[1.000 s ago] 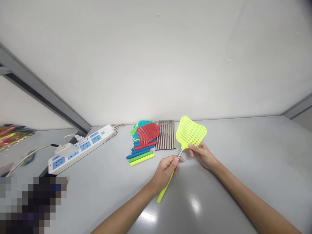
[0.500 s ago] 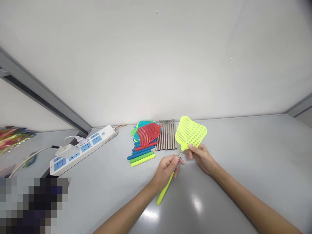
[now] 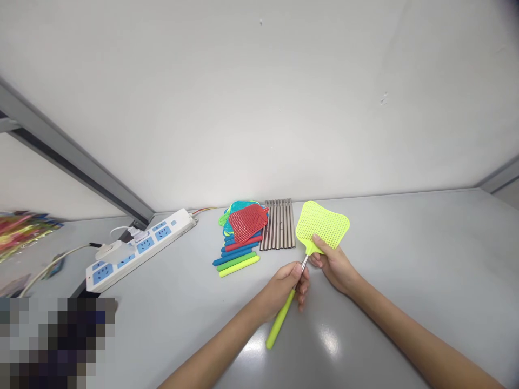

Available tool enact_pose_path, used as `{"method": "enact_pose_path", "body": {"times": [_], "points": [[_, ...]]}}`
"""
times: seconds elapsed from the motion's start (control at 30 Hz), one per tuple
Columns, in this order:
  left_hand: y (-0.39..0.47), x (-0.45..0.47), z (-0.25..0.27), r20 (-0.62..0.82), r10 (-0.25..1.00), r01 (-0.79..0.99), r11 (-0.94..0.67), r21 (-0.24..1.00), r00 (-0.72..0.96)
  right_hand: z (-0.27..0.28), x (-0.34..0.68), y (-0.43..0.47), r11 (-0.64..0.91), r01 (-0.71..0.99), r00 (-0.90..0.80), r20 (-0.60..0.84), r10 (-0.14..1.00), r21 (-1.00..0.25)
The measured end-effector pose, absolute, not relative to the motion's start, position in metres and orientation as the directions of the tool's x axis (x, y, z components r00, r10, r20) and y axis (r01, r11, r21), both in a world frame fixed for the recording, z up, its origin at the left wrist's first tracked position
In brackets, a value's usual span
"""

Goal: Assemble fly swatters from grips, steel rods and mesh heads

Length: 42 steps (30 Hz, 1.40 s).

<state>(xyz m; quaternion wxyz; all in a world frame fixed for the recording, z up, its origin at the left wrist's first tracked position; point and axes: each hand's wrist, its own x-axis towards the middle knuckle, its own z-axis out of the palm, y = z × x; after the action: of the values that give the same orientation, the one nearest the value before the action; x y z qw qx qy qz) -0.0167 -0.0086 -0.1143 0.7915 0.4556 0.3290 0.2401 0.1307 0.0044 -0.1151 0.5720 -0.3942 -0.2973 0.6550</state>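
A yellow-green fly swatter [image 3: 323, 222] with a perforated head, a short metal rod and a matching grip is held above the grey table. My left hand [image 3: 287, 283] is wrapped round the metal rod, just above the yellow-green handle [image 3: 280, 320]. With thumb on top, my right hand [image 3: 333, 263] pinches the lower part of the swatter head near its neck. Left of the hands lie a red swatter head [image 3: 248, 223] over blue and green ones, a row of metal rods [image 3: 278, 224], and several coloured handles [image 3: 237, 261].
A white power strip [image 3: 140, 249] with plugs and cables lies at the left on the table [image 3: 170, 324]. Colourful packaging [image 3: 24, 229] sits at the far left. A pale wall [image 3: 259, 108] stands behind, with a grey metal frame post [image 3: 81, 154] at left.
Both hands and the fly swatter have shifted slightly to the right and down in view. My right thumb rests higher on the swatter head.
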Motion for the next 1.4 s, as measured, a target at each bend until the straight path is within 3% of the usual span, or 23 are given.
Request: {"method": "enact_pose_path", "body": {"times": [0.07,0.13,0.4,0.77,1.1,1.4], "points": [[-0.009,-0.017,-0.116,-0.363,0.579,-0.160,0.661,0.733,0.730,-0.115,0.129,0.004,-0.156,-0.496,-0.020,-0.168,0.986,-0.854],[-0.009,-0.018,-0.118,-0.367,0.536,-0.209,0.736,0.644,0.760,-0.115,0.127,0.003,-0.146,-0.475,-0.006,-0.162,0.987,-0.868],[-0.006,-0.022,-0.121,-0.345,0.465,-0.237,0.812,0.534,0.816,-0.115,0.123,-0.003,-0.179,-0.399,-0.098,-0.152,0.983,-0.899],[-0.006,-0.025,-0.119,-0.355,0.423,-0.207,0.835,0.510,0.834,-0.115,0.121,-0.009,-0.264,-0.399,-0.140,-0.226,0.964,-0.878],[-0.006,-0.028,-0.124,-0.309,0.396,-0.232,0.860,0.455,0.864,-0.114,0.116,-0.013,-0.248,-0.385,-0.169,-0.196,0.966,-0.889],[-0.007,-0.020,-0.120,-0.311,0.480,-0.273,0.806,0.524,0.820,-0.115,0.124,-0.008,-0.205,-0.284,-0.127,-0.176,0.976,-0.937]]}}
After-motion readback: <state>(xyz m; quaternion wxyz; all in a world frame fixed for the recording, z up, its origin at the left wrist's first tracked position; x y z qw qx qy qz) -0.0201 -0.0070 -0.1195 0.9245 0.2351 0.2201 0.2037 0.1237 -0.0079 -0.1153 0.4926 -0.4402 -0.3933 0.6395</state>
